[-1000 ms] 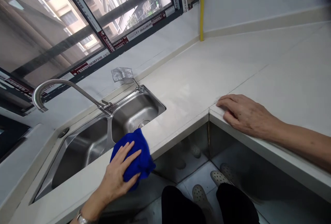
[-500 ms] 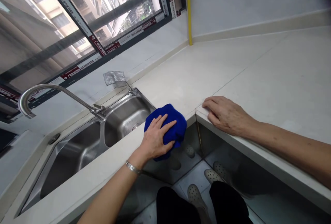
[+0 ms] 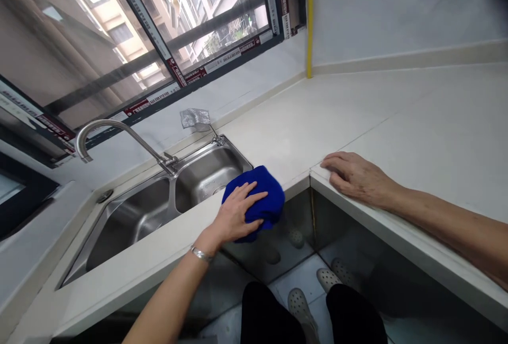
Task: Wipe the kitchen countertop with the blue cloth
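My left hand lies on a bunched blue cloth, fingers spread over its top and the thumb along its lower side. The cloth sits on the front edge of the pale countertop, beside the right sink bowl, and hangs a little over the edge. My right hand rests on the counter just right of the inner corner, its fingers loosely bent, thumb apart from them and nothing held.
A steel double-bowl sink is set in the counter at left, with a curved faucet behind it. Bubble wrap covers something by the sink's back corner. A yellow pipe runs down the wall. Open space lies beneath the counter.
My left hand and the blue cloth have slid slightly left along the counter edge, closer to the sink. The right hand keeps its spot by the corner. The view has shifted left.
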Available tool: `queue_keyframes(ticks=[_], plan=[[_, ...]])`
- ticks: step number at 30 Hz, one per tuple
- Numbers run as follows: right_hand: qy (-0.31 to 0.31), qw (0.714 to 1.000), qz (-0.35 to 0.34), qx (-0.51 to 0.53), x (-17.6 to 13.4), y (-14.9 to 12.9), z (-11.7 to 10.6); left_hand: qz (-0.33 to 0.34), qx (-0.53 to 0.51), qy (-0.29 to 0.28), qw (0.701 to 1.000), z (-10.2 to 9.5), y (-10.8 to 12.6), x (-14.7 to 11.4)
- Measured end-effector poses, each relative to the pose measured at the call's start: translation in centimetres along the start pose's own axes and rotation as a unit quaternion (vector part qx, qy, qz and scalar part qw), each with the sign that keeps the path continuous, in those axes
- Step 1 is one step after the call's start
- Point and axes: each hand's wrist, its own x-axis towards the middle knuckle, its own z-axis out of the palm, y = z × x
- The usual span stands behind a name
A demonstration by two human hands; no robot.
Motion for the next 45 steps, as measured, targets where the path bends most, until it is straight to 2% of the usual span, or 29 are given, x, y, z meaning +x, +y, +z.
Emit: queue_keyframes(ticks=[3, 8, 12, 20, 26, 30, 33, 35, 40, 45], plan=[[0.013, 1.000, -0.008, 0.001, -0.1, -0.1, 0.2, -0.027, 0.020, 0.001, 0.999, -1.3, -2.1, -5.4], [0.023, 1.000, -0.012, -0.009, -0.2, -0.5, 0.3, -0.032, 0.070, 0.018, 0.997, -2.5, -6.3, -14.8], [0.033, 0.999, -0.029, -0.026, -0.3, -0.6, 0.1, -0.037, 0.108, 0.021, 0.993, -3.4, -9.5, -20.8], [0.048, 0.995, -0.064, -0.058, -0.4, 0.0, 0.4, -0.048, 0.150, 0.027, 0.987, -4.8, -12.6, -27.1], [0.031, 0.997, -0.051, -0.057, -0.3, -0.3, 0.1, -0.130, 0.156, 0.060, 0.977, -5.0, -15.2, -33.8], [0.005, 0.998, -0.022, -0.058, -0.4, -0.6, -0.4, -0.152, 0.173, 0.036, 0.973, -5.6, -17.6, -37.8], [-0.026, 0.998, 0.006, -0.059, -0.5, -0.8, -0.8, -0.168, 0.182, 0.018, 0.969, -5.9, -18.6, -39.2], [-0.045, 0.996, 0.021, -0.067, -0.5, -0.9, -0.9, -0.182, 0.175, 0.012, 0.968, -5.9, -18.4, -39.1], [-0.063, 0.992, 0.047, -0.099, -0.3, -1.1, -0.9, -0.207, 0.162, 0.040, 0.964, -5.4, -16.1, -37.2], [-0.069, 0.989, 0.051, -0.121, -0.1, -1.2, -1.1, -0.193, 0.157, 0.064, 0.966, -4.6, -13.9, -34.8]])
